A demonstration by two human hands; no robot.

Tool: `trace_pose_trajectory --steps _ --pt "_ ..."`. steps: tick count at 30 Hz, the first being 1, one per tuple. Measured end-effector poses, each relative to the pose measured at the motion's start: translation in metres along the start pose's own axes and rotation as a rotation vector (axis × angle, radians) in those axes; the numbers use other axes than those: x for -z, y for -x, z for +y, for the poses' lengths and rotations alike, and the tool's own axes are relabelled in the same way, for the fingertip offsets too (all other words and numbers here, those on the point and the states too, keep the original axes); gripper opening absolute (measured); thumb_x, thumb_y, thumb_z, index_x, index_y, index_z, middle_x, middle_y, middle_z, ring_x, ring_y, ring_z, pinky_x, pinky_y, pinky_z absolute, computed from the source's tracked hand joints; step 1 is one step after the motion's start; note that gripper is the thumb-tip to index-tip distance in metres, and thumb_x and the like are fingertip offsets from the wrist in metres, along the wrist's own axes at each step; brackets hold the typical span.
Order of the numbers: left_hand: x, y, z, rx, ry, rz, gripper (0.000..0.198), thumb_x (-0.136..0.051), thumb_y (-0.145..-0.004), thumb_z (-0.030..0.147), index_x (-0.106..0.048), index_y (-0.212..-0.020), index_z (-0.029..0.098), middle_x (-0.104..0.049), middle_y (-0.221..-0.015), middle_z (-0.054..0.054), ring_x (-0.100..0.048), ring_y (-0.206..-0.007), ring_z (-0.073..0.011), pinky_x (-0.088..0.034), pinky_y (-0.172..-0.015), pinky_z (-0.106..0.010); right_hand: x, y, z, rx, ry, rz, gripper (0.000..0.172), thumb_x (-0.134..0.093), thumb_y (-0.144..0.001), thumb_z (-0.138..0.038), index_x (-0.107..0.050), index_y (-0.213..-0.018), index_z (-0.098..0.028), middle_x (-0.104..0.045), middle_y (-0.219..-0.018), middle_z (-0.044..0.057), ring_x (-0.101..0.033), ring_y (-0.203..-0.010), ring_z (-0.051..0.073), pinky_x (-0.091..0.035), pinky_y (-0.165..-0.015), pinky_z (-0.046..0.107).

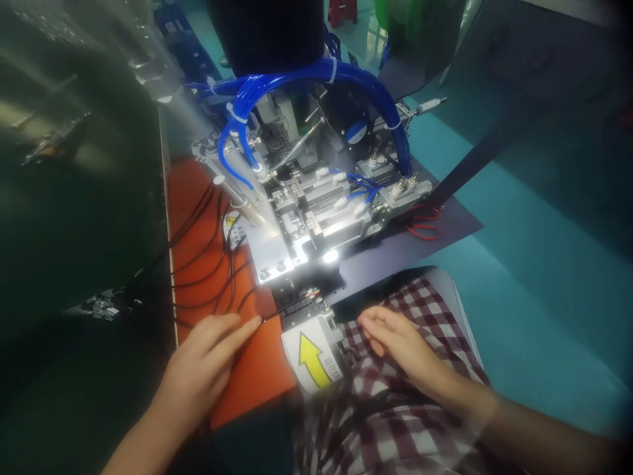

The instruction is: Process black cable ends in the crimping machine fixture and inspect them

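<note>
My left hand [208, 359] lies on an orange mat [257, 376]. Its fingers are pinched on the end of a thin black cable [284, 308] that runs into the front of a small metal machine [316, 211]. My right hand [400, 343] rests on checked cloth [425, 297] just right of a white label with a yellow arrow [314, 359]. Its fingers are curled loosely and I see nothing in them.
Blue air hoses [316, 72] arch over the machine. Several black cables [208, 264] loop across the mat's left side. Red wires [425, 224] lie at the machine's right on a dark sheet [445, 227]. A dark glossy bulk [74, 198] fills the left. Teal floor [534, 277] lies to the right.
</note>
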State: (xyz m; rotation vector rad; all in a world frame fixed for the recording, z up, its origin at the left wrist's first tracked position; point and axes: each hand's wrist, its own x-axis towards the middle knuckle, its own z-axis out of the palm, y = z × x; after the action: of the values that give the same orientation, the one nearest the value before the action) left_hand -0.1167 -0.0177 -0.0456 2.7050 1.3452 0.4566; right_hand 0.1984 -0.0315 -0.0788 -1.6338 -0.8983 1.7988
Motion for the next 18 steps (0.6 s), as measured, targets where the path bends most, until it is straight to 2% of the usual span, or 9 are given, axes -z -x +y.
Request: trace_pose_trajectory --steps 4,7,10,18 --pt "0.001 -0.001 0.001 0.003 -0.005 0.002 0.058 -0.042 -0.089 0.002 -0.044 -0.137 0.033 -0.056 -0.109 -0.005 -0.057 -0.096 -0.0176 -0.047 -0.081 -0.029 -0.018 -0.011 -0.035 0.089 -0.032 -0.064 0.017 -0.057 -0.082 -0.028 -0.064 -0.088 -0.015 -0.05 -0.049 -0.006 -0.046 -0.049 0.009 -0.035 -0.054 0.025" --pt "0.002 -0.002 0.002 0.012 -0.002 0.001 0.058 -0.041 -0.09 0.002 -0.044 -0.137 0.035 -0.056 -0.107 -0.005 -0.057 -0.094 -0.0168 -0.047 -0.081 -0.029 -0.03 -0.023 -0.053 0.077 -0.122 -0.125 0.017 -0.059 -0.079 -0.024 -0.066 -0.091 -0.014 -0.051 -0.048 -0.007 -0.044 -0.045 0.008 -0.031 -0.049 0.024" --pt "0.003 -0.001 0.002 0.027 0.007 -0.015 0.058 -0.042 -0.089 0.003 -0.044 -0.138 0.036 -0.056 -0.109 -0.005 -0.057 -0.096 -0.0178 -0.047 -0.082 -0.029 -0.037 -0.03 -0.055 0.051 -0.214 -0.166 0.012 -0.062 -0.078 -0.024 -0.067 -0.084 -0.014 -0.05 -0.046 -0.007 -0.044 -0.046 0.007 -0.032 -0.05 0.023" --pt "0.002 0.003 0.0 0.04 0.009 -0.038 0.055 -0.043 -0.09 0.006 -0.045 -0.137 0.036 -0.056 -0.11 -0.005 -0.057 -0.098 -0.0196 -0.046 -0.081 -0.03 -0.04 -0.033 -0.052 0.072 -0.255 -0.141 0.009 -0.066 -0.076 -0.024 -0.066 -0.076 -0.015 -0.051 -0.044 -0.007 -0.043 -0.047 0.008 -0.033 -0.053 0.024"
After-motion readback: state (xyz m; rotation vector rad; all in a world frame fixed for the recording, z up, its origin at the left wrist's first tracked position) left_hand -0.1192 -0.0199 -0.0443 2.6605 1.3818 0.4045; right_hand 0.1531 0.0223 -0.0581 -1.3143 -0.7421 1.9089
